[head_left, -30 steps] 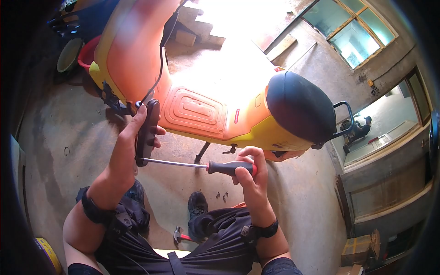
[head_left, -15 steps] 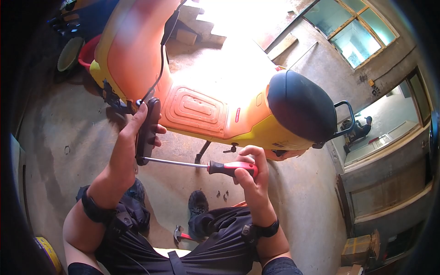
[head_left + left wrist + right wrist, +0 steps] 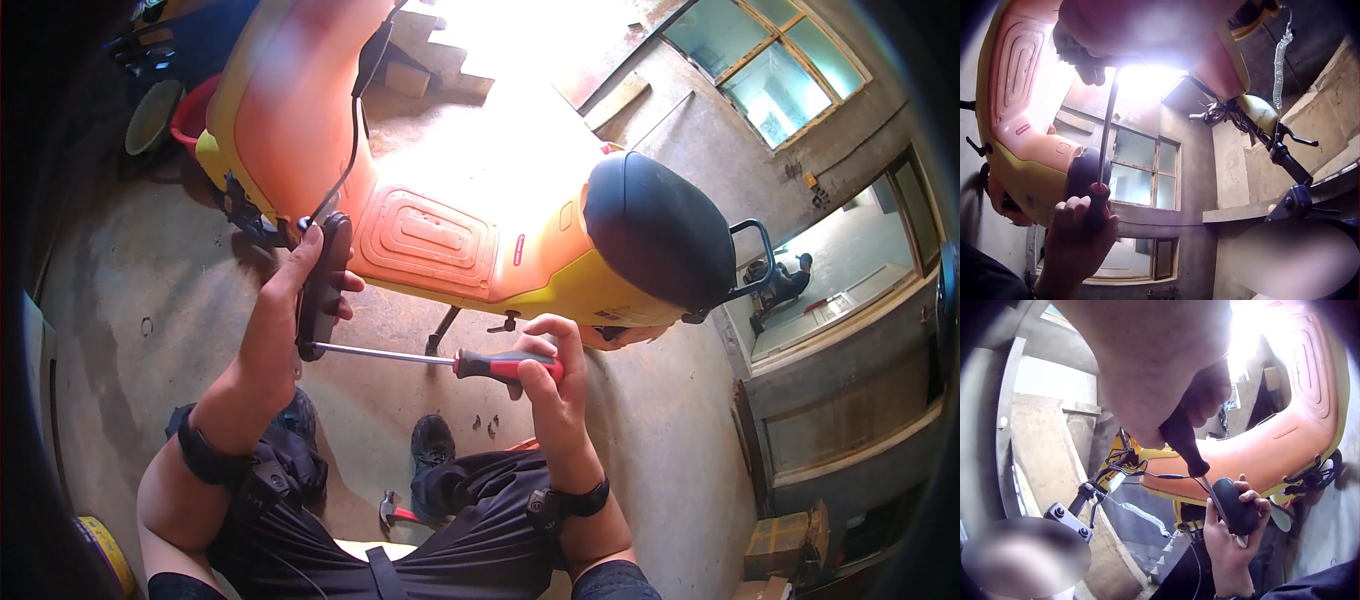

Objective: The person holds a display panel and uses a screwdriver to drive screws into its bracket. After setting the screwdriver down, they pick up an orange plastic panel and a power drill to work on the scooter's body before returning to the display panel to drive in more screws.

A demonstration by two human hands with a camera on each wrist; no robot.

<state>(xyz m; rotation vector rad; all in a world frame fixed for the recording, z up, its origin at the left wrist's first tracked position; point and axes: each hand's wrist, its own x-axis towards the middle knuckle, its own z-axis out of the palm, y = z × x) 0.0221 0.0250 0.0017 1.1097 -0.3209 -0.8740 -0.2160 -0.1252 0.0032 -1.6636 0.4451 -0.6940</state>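
Observation:
My left hand [image 3: 275,305] grips a dark oblong housing [image 3: 324,275], thumb along one side and fingertips wrapped round the other. A black cable meets the housing near its upper end. In my right hand [image 3: 556,395] is a screwdriver [image 3: 490,366] with a red and black handle, held between thumb and fingers. Its long metal shaft runs left, with the tip at the lower end of the housing. In the right wrist view, the shaft lies against the edge of the black housing [image 3: 1235,506]. The left wrist view shows the right hand's fingers [image 3: 1072,219] curled around the handle.
An orange and yellow scooter [image 3: 430,235] with a black seat [image 3: 655,225] stands just beyond the hands. On the floor lie a hammer [image 3: 398,513] and several small dark pieces [image 3: 484,428]. Cardboard boxes [image 3: 785,545] are at right, a red basin [image 3: 192,115] at upper left.
The screwdriver's handle has turned about its own axis, its red part showing differently from frame to frame. Right-hand fingers shift slightly on it; the left hand and housing stay put.

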